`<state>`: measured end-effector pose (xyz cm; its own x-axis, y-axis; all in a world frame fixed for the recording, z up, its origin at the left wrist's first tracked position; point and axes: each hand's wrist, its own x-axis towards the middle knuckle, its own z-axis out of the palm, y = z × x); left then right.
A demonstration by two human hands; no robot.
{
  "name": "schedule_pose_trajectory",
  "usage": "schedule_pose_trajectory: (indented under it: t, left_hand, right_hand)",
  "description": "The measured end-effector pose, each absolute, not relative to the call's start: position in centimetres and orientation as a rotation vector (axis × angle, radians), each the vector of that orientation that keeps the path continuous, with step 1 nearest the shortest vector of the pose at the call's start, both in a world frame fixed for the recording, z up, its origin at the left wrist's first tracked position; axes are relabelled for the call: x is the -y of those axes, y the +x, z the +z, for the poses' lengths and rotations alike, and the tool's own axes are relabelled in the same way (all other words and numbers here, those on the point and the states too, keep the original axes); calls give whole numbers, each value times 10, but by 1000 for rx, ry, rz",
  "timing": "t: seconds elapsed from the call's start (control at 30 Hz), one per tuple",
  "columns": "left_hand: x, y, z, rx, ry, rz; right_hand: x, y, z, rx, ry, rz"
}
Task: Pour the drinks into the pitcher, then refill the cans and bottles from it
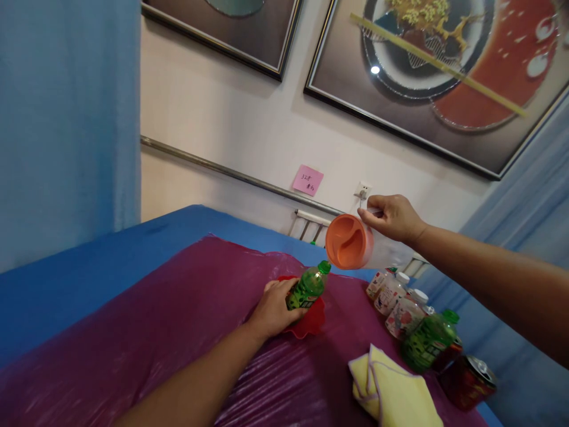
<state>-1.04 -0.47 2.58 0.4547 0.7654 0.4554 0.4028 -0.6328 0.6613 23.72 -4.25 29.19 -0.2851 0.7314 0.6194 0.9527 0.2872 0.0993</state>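
My left hand (pixel 276 308) is wrapped round a small green-labelled drink bottle (pixel 307 287) with a green top. The bottle leans slightly to the right above a red scalloped-edged dish or mat (pixel 311 320). My right hand (pixel 393 218) is closed on the handle of an orange cup (pixel 349 242), held in the air up and to the right of the bottle. The cup is tipped so its mouth faces me, showing a curved shape inside. Whether anything is in the cup, I cannot tell. The cup's rim is close to the bottle's top.
A purple plastic sheet (pixel 178 308) covers part of a blue surface (pixel 178 228). At right stand several bottles, among them a larger green bottle (pixel 429 341), and a dark red can (pixel 470 382). A folded yellow cloth (pixel 395 391) lies in front. A metal rail (pixel 231 173) runs along the wall.
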Motion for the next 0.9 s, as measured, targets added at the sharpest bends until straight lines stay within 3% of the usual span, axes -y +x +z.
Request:
schedule_pose_trajectory:
  t: [0.9]
  left_hand:
    - [3,-10,23,-949,2239,1056]
  right_hand:
    - [43,236,293,2134,-1529,-687]
